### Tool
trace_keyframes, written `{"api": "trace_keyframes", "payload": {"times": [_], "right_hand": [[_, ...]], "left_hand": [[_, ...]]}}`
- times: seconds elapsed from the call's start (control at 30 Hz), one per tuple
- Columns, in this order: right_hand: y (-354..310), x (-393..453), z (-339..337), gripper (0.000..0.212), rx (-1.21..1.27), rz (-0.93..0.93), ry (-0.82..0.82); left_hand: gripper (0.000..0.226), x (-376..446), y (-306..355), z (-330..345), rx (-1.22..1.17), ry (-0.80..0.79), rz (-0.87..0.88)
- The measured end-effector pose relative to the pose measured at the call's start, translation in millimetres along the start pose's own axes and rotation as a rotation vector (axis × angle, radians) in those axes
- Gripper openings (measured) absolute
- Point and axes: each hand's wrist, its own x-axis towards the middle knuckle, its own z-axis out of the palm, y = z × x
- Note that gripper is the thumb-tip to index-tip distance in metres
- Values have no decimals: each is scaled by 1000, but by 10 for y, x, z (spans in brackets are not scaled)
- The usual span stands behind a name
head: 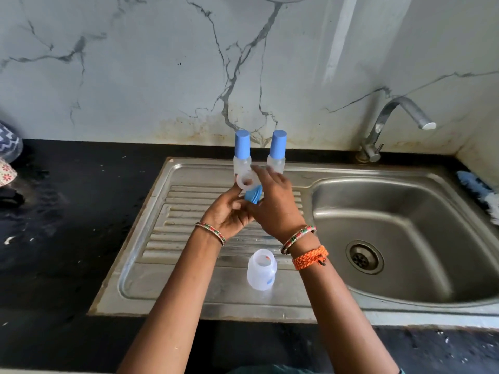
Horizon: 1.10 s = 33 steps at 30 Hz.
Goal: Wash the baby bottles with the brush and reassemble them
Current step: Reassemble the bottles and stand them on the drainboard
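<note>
Open bottle (261, 269): stood upright on the flat near part of the drainboard (189, 290), long axis vertical, uncapped mouth turned up; it is seen between the 2 forearms, nearer than both hands and touched by neither.

Left hand (229, 214): held above the ribbed part of the drainboard, palm turned up, fingers curled round a translucent nipple (246, 181) whose wide ring faces the camera.

Right hand (275, 203): laid partly over the left hand from the right, back of the hand up, fingers curled on a blue collar ring (253, 195); the ring is seen edge-on and tilted, just under the nipple, and most of it is hidden by the fingers.

Contact: the nipple and the collar ring are seen touching or nearly so; whether 1 is seated in the other cannot be told.

Capped bottles: 2 are stood upright at the far rim of the drainboard, directly behind the hands, blue caps pointing up, the left one (242, 155) and the right one (277, 153) just apart; their lower parts are covered by the hands and the nipple.

Sink basin (405, 225): set to the right of the drainboard.

Brush (480, 193): laid on the counter at the far right edge, well apart from both hands.

Tap (391, 125): mounted behind the basin, spout turned right.
</note>
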Motion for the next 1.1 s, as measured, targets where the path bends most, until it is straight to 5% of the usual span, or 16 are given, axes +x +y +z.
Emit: {"api": "trace_keyframes", "payload": {"times": [0.17, 0.33, 0.43, 0.83, 1.0, 1.1], "right_hand": [[-20, -2, -126, 47, -6, -181, 117], [-2, -13, -201, 29, 344, -88, 268], [21, -21, -272, 27, 461, -48, 341], [23, -76, -267, 35, 116, -56, 187], [22, -74, -160, 37, 106, -95, 210], [28, -72, -149, 29, 189, -69, 251]], "left_hand": [[21, 29, -51, -23, 102, -18, 25], [50, -9, -51, -53, -1, -254, 34], [39, -8, -63, -65, -94, -261, 38], [55, 22, -83, -184, -63, -105, -16], [33, 15, -91, -127, 3, -177, -32], [55, 9, -93, -119, -9, -233, -40]]}}
